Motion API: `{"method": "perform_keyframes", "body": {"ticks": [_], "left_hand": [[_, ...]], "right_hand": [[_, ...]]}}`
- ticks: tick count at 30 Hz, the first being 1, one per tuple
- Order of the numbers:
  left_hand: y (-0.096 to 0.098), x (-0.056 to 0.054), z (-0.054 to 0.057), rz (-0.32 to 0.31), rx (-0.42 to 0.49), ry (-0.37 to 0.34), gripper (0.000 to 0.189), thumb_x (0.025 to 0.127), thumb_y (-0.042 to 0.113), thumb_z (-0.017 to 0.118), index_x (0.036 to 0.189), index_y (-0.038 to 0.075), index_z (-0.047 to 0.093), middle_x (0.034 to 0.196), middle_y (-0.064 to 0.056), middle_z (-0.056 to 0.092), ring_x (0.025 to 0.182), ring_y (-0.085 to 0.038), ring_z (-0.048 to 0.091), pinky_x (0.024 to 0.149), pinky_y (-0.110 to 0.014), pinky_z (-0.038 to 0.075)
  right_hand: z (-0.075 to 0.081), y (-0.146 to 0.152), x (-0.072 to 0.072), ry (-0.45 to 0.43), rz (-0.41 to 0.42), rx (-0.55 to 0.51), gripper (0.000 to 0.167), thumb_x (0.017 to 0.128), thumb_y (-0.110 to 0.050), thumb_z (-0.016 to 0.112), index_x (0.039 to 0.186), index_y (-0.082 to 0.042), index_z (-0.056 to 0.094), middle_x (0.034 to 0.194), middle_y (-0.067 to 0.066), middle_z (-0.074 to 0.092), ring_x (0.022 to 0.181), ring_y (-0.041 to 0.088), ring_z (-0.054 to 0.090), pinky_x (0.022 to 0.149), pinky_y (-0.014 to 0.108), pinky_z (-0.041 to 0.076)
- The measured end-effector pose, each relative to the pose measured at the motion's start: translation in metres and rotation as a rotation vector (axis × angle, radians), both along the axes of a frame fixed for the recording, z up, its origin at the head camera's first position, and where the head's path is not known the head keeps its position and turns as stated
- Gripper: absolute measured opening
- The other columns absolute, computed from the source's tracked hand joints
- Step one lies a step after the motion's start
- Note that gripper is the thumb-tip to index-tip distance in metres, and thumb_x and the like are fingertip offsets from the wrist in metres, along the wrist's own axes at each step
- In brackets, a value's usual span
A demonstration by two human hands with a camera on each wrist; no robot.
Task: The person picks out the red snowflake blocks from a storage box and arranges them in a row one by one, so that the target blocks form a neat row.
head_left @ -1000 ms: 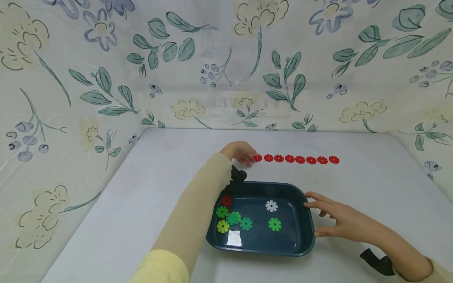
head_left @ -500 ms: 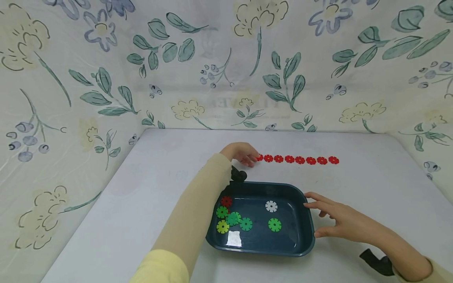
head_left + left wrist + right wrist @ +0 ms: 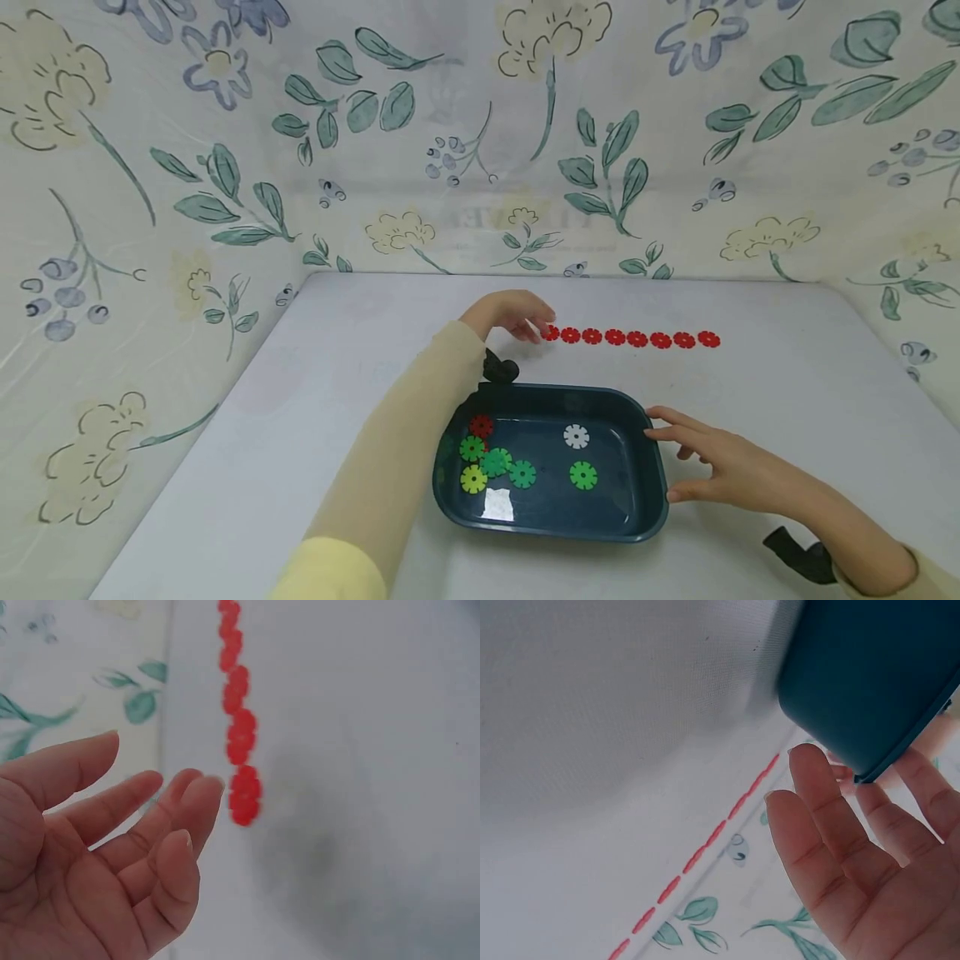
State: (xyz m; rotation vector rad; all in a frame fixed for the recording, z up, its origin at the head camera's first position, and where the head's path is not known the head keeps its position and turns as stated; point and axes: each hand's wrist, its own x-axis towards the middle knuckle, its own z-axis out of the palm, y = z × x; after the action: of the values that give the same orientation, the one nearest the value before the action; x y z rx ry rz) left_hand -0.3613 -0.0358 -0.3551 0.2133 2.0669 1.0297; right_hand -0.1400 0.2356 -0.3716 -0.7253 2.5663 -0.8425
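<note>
Several red notched plastic discs (image 3: 637, 339) lie flat in a line across the white table. My left hand (image 3: 513, 315) hovers by the line's left end, fingertips close to the endmost red disc (image 3: 244, 796). Its fingers are loosely bent with nothing between them in the left wrist view. At the dark blue tray (image 3: 551, 515), my right hand (image 3: 723, 467) touches the right side with fingers and thumb spread. Inside the tray are a white disc (image 3: 577, 437), a yellow disc (image 3: 473, 479), green discs (image 3: 583, 476) and a dark red disc (image 3: 481, 426).
A black strap (image 3: 500, 367) sits at the left wrist, just behind the tray's back rim. Another black strap (image 3: 801, 557) is by the right forearm. A floral sheet (image 3: 465, 100) hangs behind the table and along its sides.
My left hand has lifted slightly from the leftmost red disc, which sits a little further right, nearer its neighbour, than a second ago. My right hand stays at the tray.
</note>
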Motion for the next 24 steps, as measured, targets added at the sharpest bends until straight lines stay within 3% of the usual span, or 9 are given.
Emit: {"method": "perform_keyframes", "body": {"ticks": [5,9,13,19,24], "left_hand": [[-0.009,0.014,0.028,-0.113,-0.046,0.168,0.043,0.094,0.023,0.049,0.134,0.006,0.044,0.127,-0.017,0.052,0.1,-0.031,0.061,0.091,-0.041,0.046],[-0.019,0.031,0.04,-0.199,-0.111,0.315,0.041,0.093,0.023,0.052,0.131,0.009,0.047,0.123,-0.014,0.056,0.098,-0.031,0.062,0.082,-0.037,0.051],[-0.031,0.056,0.042,-0.309,-0.174,0.486,0.037,0.093,0.022,0.053,0.128,0.011,0.051,0.117,-0.01,0.059,0.092,-0.028,0.063,0.071,-0.029,0.051],[-0.059,0.098,0.039,-0.439,-0.16,0.747,0.035,0.091,0.019,0.056,0.125,0.01,0.055,0.114,-0.009,0.061,0.093,-0.021,0.06,0.079,-0.026,0.05],[-0.088,0.125,0.028,-0.452,-0.141,0.81,0.039,0.089,0.025,0.06,0.126,0.013,0.055,0.122,-0.004,0.058,0.105,-0.018,0.056,0.088,-0.032,0.048]], "right_hand": [[0.0,0.0,0.0,0.002,0.001,0.004,0.072,0.071,-0.037,0.075,0.129,-0.005,0.049,0.142,0.023,0.031,0.093,0.024,0.056,0.068,0.043,0.053],[0.0,0.0,0.001,0.005,0.0,0.003,0.071,0.071,-0.036,0.075,0.129,-0.004,0.049,0.141,0.023,0.031,0.093,0.024,0.056,0.068,0.044,0.053],[-0.001,0.0,0.001,0.005,-0.001,-0.004,0.071,0.071,-0.036,0.075,0.129,-0.004,0.049,0.141,0.023,0.031,0.093,0.024,0.055,0.068,0.044,0.053],[-0.001,-0.001,0.001,0.0,-0.002,-0.01,0.072,0.071,-0.035,0.075,0.13,-0.003,0.048,0.141,0.023,0.031,0.093,0.024,0.055,0.068,0.045,0.053],[0.0,-0.001,0.002,-0.011,-0.005,-0.015,0.073,0.071,-0.035,0.075,0.13,-0.003,0.047,0.141,0.023,0.032,0.094,0.025,0.055,0.068,0.046,0.053]]}}
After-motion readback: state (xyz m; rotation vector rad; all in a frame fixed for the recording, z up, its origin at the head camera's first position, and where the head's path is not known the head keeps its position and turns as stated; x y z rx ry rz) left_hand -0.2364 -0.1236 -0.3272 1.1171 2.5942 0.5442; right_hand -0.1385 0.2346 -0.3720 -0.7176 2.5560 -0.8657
